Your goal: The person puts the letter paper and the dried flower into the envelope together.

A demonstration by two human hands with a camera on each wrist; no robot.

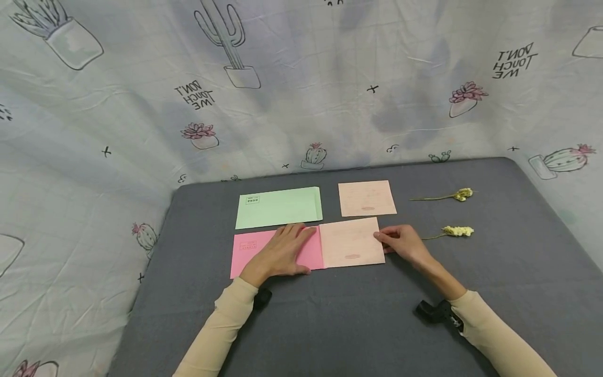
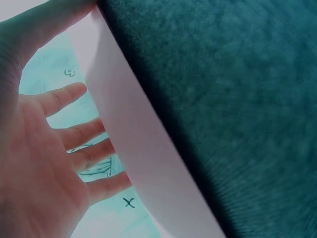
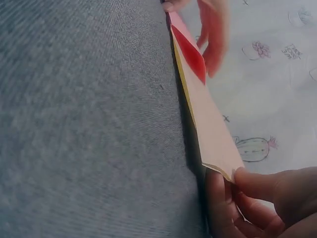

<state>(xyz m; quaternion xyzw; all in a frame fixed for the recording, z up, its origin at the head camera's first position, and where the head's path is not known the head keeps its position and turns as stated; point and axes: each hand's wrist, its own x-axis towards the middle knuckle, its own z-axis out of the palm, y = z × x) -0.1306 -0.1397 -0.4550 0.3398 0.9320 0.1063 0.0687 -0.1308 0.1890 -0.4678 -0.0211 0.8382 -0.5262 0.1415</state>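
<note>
A pink envelope (image 1: 245,256) lies on the grey table, its mouth facing right. A peach card (image 1: 350,243) sits with its left end at that mouth; the right wrist view shows the envelope opening (image 3: 190,57) gaping beside it. My left hand (image 1: 281,250) rests across the envelope with fingers spread and fairly straight, the thumb at the near edge. In the left wrist view those fingers (image 2: 94,157) touch the envelope's pale edge (image 2: 129,114). My right hand (image 1: 404,242) pinches the card's right edge between thumb and fingers.
Behind the pink envelope lies a green envelope (image 1: 278,208). A second peach card (image 1: 367,199) is to its right. Two yellow flower stems (image 1: 462,194) lie farther right, the nearer flower (image 1: 458,231) just beyond my right hand. A printed cloth (image 1: 292,104) hangs behind the table.
</note>
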